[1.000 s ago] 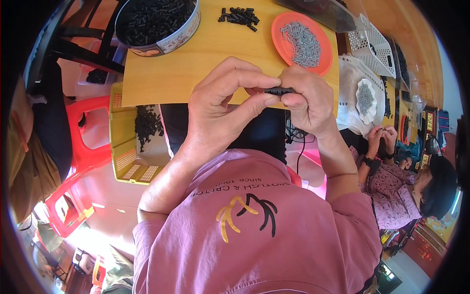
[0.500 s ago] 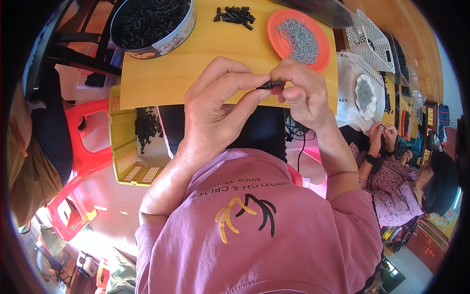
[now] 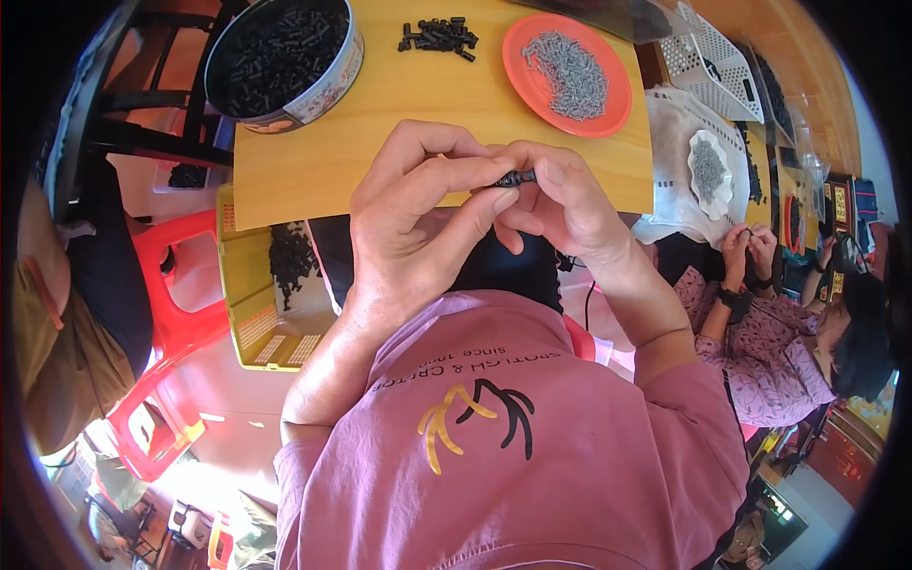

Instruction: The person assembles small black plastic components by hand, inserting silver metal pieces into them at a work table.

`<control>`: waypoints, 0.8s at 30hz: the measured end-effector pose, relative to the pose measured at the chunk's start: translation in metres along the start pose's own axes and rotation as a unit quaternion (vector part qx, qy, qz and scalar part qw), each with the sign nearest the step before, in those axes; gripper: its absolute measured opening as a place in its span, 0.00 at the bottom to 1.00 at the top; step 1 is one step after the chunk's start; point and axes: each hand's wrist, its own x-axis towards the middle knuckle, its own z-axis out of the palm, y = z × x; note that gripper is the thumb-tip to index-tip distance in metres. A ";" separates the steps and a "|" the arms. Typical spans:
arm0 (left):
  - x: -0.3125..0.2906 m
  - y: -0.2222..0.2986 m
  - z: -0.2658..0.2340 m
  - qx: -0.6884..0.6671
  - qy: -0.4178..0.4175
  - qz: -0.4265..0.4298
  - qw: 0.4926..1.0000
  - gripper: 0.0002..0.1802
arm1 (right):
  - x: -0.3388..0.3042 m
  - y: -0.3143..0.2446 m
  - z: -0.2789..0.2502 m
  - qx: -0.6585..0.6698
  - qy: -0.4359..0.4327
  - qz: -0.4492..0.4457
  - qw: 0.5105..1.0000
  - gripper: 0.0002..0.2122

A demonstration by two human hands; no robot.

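In front of my chest, just over the table's near edge, is a small black ribbed cylindrical plastic part (image 3: 516, 179). My left hand (image 3: 418, 204) pinches its left end between thumb and fingertips. My right hand (image 3: 575, 204) closes around its right end, with the thumb against it and other fingers curled below. Beyond my hands lies a loose pile of similar black parts (image 3: 439, 36). To its right, a red-orange plate (image 3: 514, 71) bears many small silver screws (image 3: 570, 78). A round tin (image 3: 353, 65) full of black parts stands at the left.
The yellow table (image 3: 418, 95) ends just below my hands. Under it at left is a yellow crate (image 3: 228, 294) with black parts, beside a red stool (image 3: 157, 285). At right, a person (image 3: 760, 351) works near a white dish (image 3: 722, 171) and a white perforated basket (image 3: 708, 62).
My right thumb has come up against the black part, and my right hand has turned slightly. Both hands sit a little lower relative to the table; the view has shifted.
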 end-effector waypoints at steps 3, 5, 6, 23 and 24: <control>0.001 0.001 0.001 -0.012 -0.009 -0.003 1.000 0.12 | 0.000 0.000 -0.002 0.065 0.003 0.025 0.998 0.18; 0.001 0.004 0.001 -0.020 -0.013 -0.011 1.000 0.13 | 0.000 0.004 -0.005 0.099 -0.030 0.023 0.994 0.17; 0.002 0.006 0.002 -0.029 -0.009 -0.014 0.999 0.13 | 0.001 0.004 -0.005 0.100 -0.031 0.020 0.994 0.17; -0.021 -0.007 -0.014 0.045 0.049 -0.047 0.997 0.13 | 0.020 0.025 0.019 0.142 -0.006 0.065 0.988 0.12; -0.028 -0.015 -0.022 0.060 0.059 -0.049 0.995 0.12 | 0.026 0.024 0.016 0.079 -0.015 0.075 0.994 0.13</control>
